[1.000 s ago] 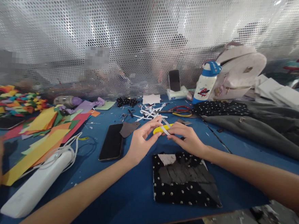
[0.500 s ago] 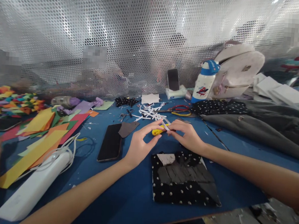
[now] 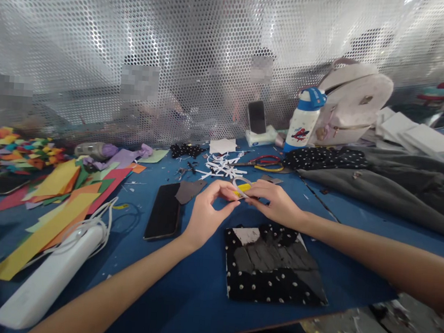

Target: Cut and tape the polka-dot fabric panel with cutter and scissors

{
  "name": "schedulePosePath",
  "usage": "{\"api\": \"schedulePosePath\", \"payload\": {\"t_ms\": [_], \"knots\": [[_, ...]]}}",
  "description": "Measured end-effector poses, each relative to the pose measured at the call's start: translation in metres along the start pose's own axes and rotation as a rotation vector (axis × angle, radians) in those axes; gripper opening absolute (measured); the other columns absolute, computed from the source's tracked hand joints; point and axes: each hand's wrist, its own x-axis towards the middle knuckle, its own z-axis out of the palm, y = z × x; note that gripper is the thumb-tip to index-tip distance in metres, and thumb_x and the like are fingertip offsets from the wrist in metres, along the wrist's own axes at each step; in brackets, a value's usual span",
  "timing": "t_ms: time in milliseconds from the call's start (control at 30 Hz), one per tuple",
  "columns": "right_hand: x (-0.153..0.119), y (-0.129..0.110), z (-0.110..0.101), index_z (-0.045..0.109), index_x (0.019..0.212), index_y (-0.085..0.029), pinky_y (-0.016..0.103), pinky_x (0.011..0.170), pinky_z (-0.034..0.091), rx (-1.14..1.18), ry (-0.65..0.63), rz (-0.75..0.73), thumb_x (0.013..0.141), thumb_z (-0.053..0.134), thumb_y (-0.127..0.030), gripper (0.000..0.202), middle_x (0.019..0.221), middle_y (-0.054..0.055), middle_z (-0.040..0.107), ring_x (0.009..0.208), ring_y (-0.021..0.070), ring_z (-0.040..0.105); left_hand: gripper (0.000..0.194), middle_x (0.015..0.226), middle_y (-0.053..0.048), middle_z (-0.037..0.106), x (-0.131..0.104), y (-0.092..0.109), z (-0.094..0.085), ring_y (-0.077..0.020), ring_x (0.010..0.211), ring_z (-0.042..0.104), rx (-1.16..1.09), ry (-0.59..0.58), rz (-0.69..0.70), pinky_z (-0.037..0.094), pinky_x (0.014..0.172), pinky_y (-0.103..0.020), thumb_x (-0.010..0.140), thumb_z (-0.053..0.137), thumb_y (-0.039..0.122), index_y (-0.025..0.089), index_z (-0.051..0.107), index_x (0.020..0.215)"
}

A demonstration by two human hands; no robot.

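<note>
My left hand (image 3: 208, 216) and my right hand (image 3: 278, 205) meet over the middle of the blue table. Between their fingertips is a thin white strip (image 3: 241, 178), bent into a loop, with an end pinched in each hand. A yellow-handled tool (image 3: 244, 188) lies just behind the fingers, partly covered by them; its kind cannot be made out. Nearer to me lies a flat square piece (image 3: 263, 286) covered in black dotted fabric, with torn dark grey patches over its top. A pile of white paper strips (image 3: 222, 165) is beyond my hands.
A black phone (image 3: 162, 212) lies left of my hands. Scissors (image 3: 270, 163) with red and yellow handles rest behind. At left are coloured papers (image 3: 76, 212) and a white power strip (image 3: 50, 279). A bottle (image 3: 303, 124) and backpack (image 3: 357, 105) stand at back right.
The white strip was straight and slanting from my right fingers; now it curves into a loop between both hands. My left fingertips have closed on it. Another person's arm at the left edge is gone.
</note>
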Motion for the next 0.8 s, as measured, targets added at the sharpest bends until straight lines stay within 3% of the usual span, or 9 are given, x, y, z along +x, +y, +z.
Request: {"api": "schedulePosePath", "payload": {"t_ms": [133,300,500,600,800], "knots": [[0.001,0.000,-0.001,0.069,0.089,-0.019,0.032,0.075,0.047,-0.014,-0.017,0.027,0.096,0.055,-0.024,0.016,0.085,0.006,0.072,0.082,0.0197,0.059,0.019,0.082,0.000,0.067,-0.001,0.003,0.001,-0.0159,0.080,0.068,0.009,0.000,-0.001,0.057,0.084,-0.032,0.085,0.067,0.014,0.021,0.062,0.102],[0.004,0.003,-0.004,0.068,0.076,-0.019,0.030,0.074,0.045,-0.019,0.005,0.084,0.096,0.057,-0.024,0.023,0.079,0.003,0.073,0.078,0.0177,0.063,0.018,0.080,0.002,0.061,0.007,0.002,-0.007,-0.0136,0.077,0.065,0.004,0.088,0.008,0.057,0.081,-0.029,0.084,0.068,0.015,0.020,0.063,0.100],[0.011,0.010,-0.014,0.071,0.079,-0.018,0.031,0.076,0.044,-0.039,0.058,0.108,0.097,0.055,-0.024,0.024,0.075,0.003,0.073,0.075,0.0175,0.064,0.021,0.083,0.001,0.060,0.015,-0.002,-0.020,-0.0130,0.079,0.067,-0.009,0.161,-0.005,0.057,0.081,-0.026,0.083,0.071,0.017,0.020,0.061,0.102],[0.013,0.007,-0.022,0.073,0.086,-0.018,0.033,0.076,0.043,-0.068,0.052,0.079,0.097,0.056,-0.025,0.021,0.078,0.004,0.073,0.077,0.0190,0.063,0.019,0.090,-0.002,0.065,0.015,-0.009,-0.022,-0.0149,0.085,0.068,0.007,0.136,-0.027,0.057,0.082,-0.028,0.084,0.068,0.018,0.019,0.062,0.102],[0.010,-0.005,-0.033,0.074,0.096,-0.017,0.036,0.076,0.040,-0.340,-0.144,-0.107,0.097,0.053,-0.024,0.023,0.085,0.007,0.074,0.079,0.0210,0.060,0.011,0.095,-0.004,0.073,0.012,-0.016,-0.023,-0.0178,0.083,0.069,0.111,-0.020,-0.078,0.057,0.081,-0.032,0.084,0.067,0.018,0.020,0.070,0.095]]}}
